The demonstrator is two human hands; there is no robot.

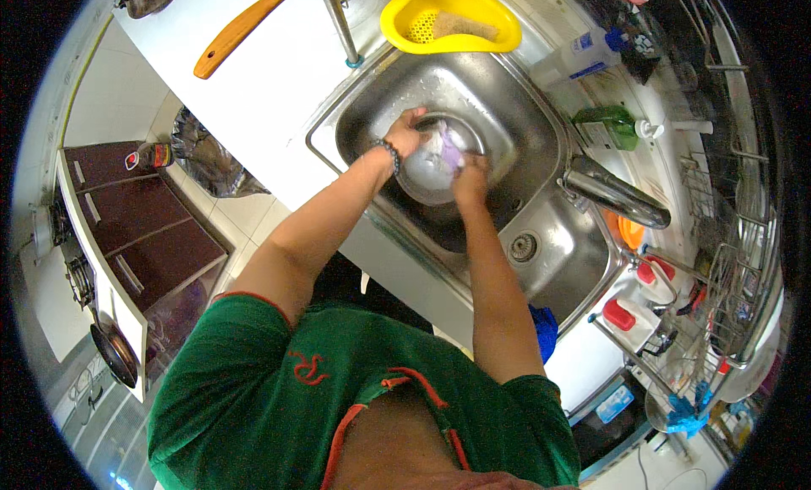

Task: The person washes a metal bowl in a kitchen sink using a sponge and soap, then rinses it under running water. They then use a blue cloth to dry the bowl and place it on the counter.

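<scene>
While your left hand (404,138) appears to grip the round metal bowl (425,180) at its left edge, with the fingers bent over the rim, your right hand (471,182) is at the other side, on a purple-and-white cloth (451,158). The right fingers are blurred, so I cannot tell if they are closed on this cloth or only press it. The bowl is in the larger compartment of the steel sink (525,110), not in the small one with the drain (524,247).

In my judgement, the bowl could turn or slip out of your left fingers, because smooth metal gives little hold if it is wet, and the right hand may push against it. Its rim could then knock on the sink wall. The cloth could also bunch up and slide from under your fingers.

As for its look, the bowl is silvery, with a shiny curved rim and a paler, cloudy inside. Whether it lies level or tilted, I cannot tell.
</scene>
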